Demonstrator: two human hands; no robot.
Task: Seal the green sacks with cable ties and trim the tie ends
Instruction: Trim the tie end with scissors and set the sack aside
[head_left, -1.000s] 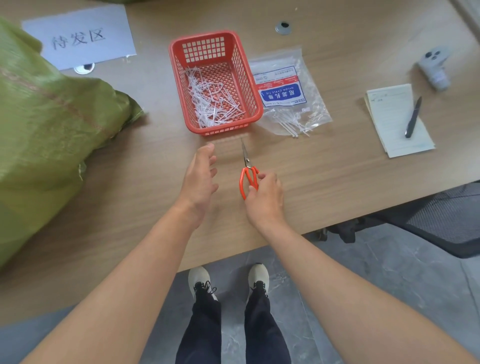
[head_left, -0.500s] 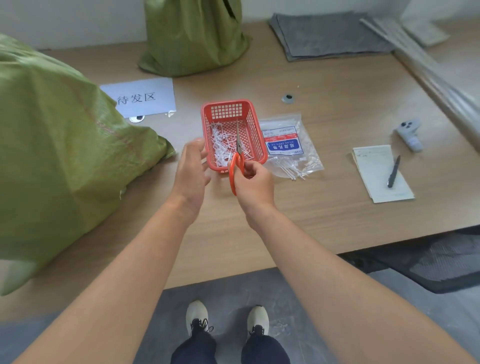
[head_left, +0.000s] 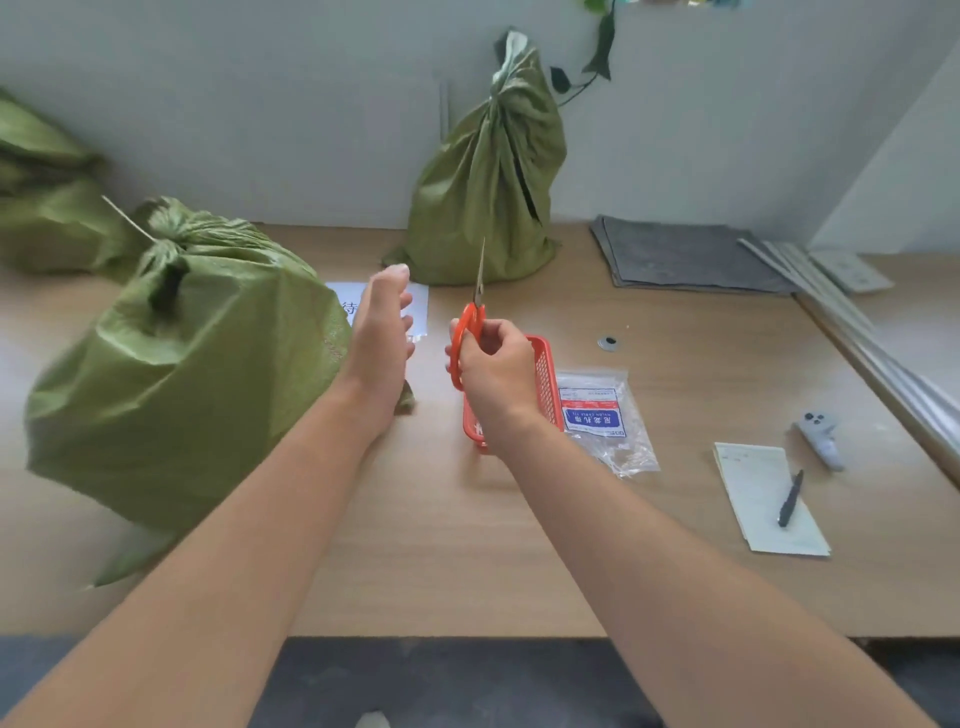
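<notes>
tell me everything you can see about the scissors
The scissors have orange, plastic-looking loop handles and slim metal blades that look closed, pointing up and slightly away. The right hand holds them raised above the table, fingers wrapped around the handles, in front of the red basket. The left hand is open beside them, not touching. Nothing else touches them; the blade tip shows against the upright green sack behind.

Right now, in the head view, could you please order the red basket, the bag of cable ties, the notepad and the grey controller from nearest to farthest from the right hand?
1. Red basket, just under the right hand.
2. Bag of cable ties, beside the basket's right.
3. Notepad, further right.
4. Grey controller, far right; close to the notepad's distance.
</notes>
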